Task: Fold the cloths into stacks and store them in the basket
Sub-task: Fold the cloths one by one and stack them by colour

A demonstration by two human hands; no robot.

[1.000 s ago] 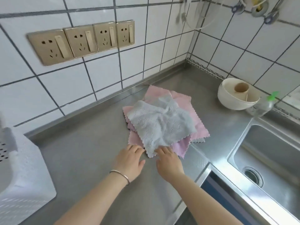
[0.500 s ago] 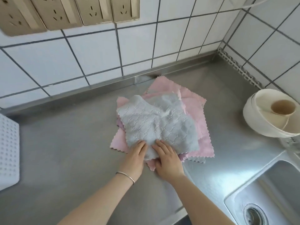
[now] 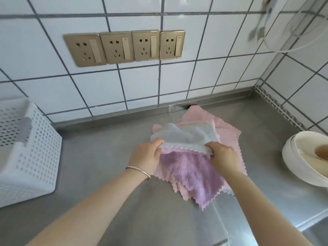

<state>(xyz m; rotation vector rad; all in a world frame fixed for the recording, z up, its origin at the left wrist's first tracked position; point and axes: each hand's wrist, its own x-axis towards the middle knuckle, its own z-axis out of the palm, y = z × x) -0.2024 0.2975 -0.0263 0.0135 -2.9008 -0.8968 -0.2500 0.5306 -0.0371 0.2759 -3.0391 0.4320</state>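
Two containers stand on the steel bench (image 3: 99,167). The larger is a white perforated basket (image 3: 33,157) at the far left against the tiled wall; its inside shows only pale wall and shadow, and what it holds cannot be told. The smaller is a cream bowl (image 3: 291,162) at the right edge, with a tan cup (image 3: 322,153) lying inside it.

Between them lies a loose pile of cloths with zigzag edges. Pale pink cloths (image 3: 229,134) sit lowest and reach back to the wall strip. A purple cloth (image 3: 191,173) lies over them, spread flat, one corner pointing toward the bench's near edge. On top is a grey cloth (image 3: 186,137), plush, with a white scalloped border, lifted along its near edge and sagging in the middle. Its long axis runs left to right between the hands, the far part draped back onto the pile.

The left hand (image 3: 145,157) has its grip closed, thumb and fingers pinching the grey cloth's left near corner; a thin bracelet (image 3: 138,172) circles that wrist. The right hand (image 3: 223,157) likewise has its grip curled tight on the right near corner.
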